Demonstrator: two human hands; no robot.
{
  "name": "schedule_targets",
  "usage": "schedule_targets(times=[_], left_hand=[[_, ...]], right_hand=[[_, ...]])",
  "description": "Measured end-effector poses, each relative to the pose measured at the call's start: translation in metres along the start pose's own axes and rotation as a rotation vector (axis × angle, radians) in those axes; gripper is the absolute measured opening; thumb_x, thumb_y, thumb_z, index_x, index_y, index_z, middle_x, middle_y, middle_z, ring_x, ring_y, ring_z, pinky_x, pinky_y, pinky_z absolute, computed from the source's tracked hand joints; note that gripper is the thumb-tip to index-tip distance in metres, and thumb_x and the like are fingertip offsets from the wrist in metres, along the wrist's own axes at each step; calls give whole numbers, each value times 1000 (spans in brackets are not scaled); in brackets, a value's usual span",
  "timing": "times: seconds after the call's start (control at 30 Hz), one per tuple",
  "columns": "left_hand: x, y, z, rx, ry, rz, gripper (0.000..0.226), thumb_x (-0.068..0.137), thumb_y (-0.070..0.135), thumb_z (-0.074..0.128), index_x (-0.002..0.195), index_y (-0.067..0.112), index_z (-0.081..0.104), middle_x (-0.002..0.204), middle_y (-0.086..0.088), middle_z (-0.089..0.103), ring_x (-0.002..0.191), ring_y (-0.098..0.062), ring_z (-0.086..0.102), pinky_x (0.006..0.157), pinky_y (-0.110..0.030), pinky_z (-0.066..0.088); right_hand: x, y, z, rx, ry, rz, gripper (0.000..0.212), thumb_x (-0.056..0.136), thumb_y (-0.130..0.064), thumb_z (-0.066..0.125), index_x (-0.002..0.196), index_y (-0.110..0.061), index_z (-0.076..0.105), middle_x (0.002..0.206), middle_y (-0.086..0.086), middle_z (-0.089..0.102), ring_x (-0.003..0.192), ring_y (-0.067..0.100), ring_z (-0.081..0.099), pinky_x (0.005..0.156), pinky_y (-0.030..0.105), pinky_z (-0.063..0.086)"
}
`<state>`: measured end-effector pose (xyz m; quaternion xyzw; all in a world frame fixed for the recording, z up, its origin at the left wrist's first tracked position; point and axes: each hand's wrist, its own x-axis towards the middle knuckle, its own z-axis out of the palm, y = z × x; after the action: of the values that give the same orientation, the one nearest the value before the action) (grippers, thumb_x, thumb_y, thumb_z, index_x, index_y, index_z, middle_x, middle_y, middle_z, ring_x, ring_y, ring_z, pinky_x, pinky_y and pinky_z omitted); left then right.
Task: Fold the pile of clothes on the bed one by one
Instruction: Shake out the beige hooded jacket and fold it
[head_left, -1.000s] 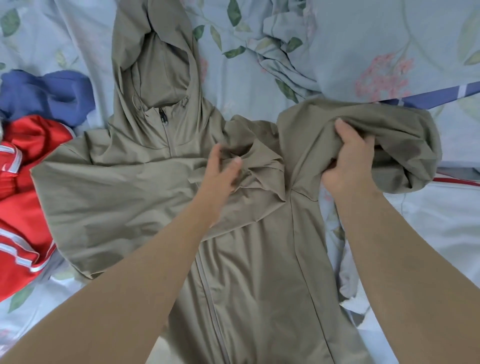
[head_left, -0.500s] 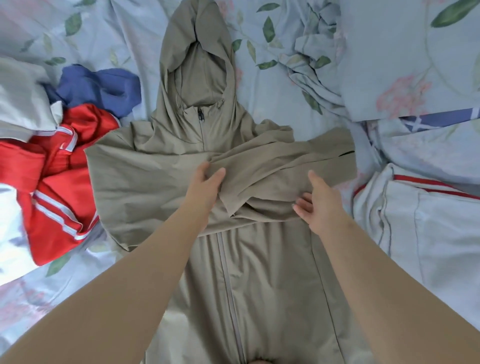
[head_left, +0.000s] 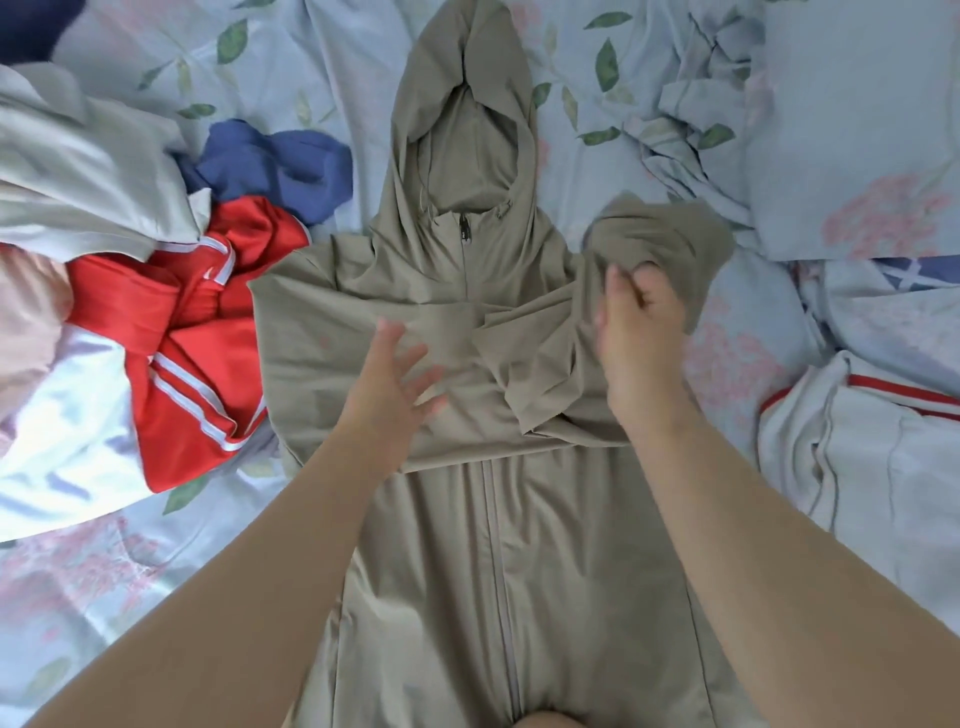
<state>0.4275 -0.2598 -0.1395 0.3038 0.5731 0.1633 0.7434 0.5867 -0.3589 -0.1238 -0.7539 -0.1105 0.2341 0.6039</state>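
Observation:
A khaki hooded zip jacket (head_left: 498, 545) lies front up on the bed, its hood pointing away from me. One sleeve is folded across the chest. My left hand (head_left: 395, 379) rests flat on that folded sleeve with fingers spread. My right hand (head_left: 639, 322) is at the jacket's right shoulder, blurred, with fingers curled into the bunched end of the other sleeve (head_left: 660, 234). The pile of clothes lies to the left: a red garment with white stripes (head_left: 202, 343), a blue one (head_left: 275, 166) and a pale grey one (head_left: 88, 171).
The floral light-blue bedsheet (head_left: 104, 587) covers the bed. A matching pillow (head_left: 857, 130) sits at the upper right with crumpled bedding beside it. White fabric with red trim (head_left: 872, 457) lies at the right edge.
My right hand rose from the folded sleeve's lower edge to the right shoulder and took hold of the bunched sleeve. My left hand spread flat and slid a little toward me.

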Motion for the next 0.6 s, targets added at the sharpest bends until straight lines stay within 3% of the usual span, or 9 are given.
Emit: schedule_targets(times=[0.03, 0.1, 0.13, 0.17, 0.23, 0.33, 0.4, 0.5, 0.6], left_hand=[[-2, 5, -11, -141, 22, -5, 48, 96, 58, 30, 133, 31, 43, 125, -2, 52, 114, -25, 55, 99, -43, 41], [-5, 12, -39, -417, 92, 33, 60, 92, 66, 26, 135, 30, 45, 121, -5, 55, 110, -26, 55, 97, -44, 41], [-7, 12, -55, -527, 130, 53, 63, 89, 70, 26, 134, 31, 47, 122, -5, 55, 110, -25, 55, 95, -43, 42], [-8, 9, -71, -612, 156, 62, 67, 86, 74, 28, 134, 31, 49, 126, -5, 55, 113, -25, 56, 96, -43, 42], [-11, 2, -95, -700, 183, 55, 74, 81, 78, 34, 137, 31, 45, 137, -2, 51, 124, -27, 51, 102, -48, 40], [-10, -5, -101, -610, 250, -23, 64, 83, 67, 49, 132, 26, 45, 135, 0, 49, 125, -23, 49, 103, -43, 39], [-4, -7, -91, -518, 265, -55, 53, 86, 50, 59, 130, 24, 48, 130, 1, 53, 117, -19, 53, 95, -37, 44], [9, -13, -74, -375, 319, -69, 42, 89, 30, 64, 128, 24, 50, 125, 0, 58, 103, -18, 59, 84, -37, 48], [20, -18, -64, -343, 398, -108, 21, 93, 21, 59, 111, 24, 48, 116, -4, 56, 100, -22, 56, 84, -42, 50]], right_hand=[[-18, -7, 16, -192, -230, -94, 33, 95, -20, 49, 62, -22, 49, 58, -3, 42, 57, 12, 39, 57, 26, 33], [-49, -13, 39, -572, -805, -130, 16, 95, -24, 51, 85, -18, 62, 67, -9, 54, 73, 13, 51, 70, 28, 41], [-61, -8, 46, -703, -1006, -89, 16, 95, -26, 52, 104, -22, 64, 81, -12, 62, 85, 13, 56, 79, 28, 43], [-67, 4, 49, -780, -1077, -35, 26, 94, -28, 52, 118, -27, 61, 99, -11, 66, 99, 12, 58, 87, 29, 45], [-69, 24, 44, -797, -897, 10, 32, 93, -26, 52, 124, -28, 59, 119, -4, 65, 113, 13, 57, 95, 31, 44], [-56, 40, 26, -801, -384, -38, 32, 94, -18, 49, 125, -20, 58, 119, 3, 63, 109, 21, 58, 90, 31, 43], [-38, 43, 12, -767, -198, 7, 37, 95, -14, 46, 132, -18, 52, 115, 10, 61, 101, 25, 57, 80, 33, 42], [-5, 49, 3, -800, -158, 50, 51, 96, -14, 44, 145, -22, 33, 113, 16, 58, 94, 27, 55, 73, 31, 38], [17, 55, 5, -792, -172, 100, 62, 98, -16, 42, 152, -26, 13, 100, 13, 60, 89, 30, 57, 72, 32, 40]])
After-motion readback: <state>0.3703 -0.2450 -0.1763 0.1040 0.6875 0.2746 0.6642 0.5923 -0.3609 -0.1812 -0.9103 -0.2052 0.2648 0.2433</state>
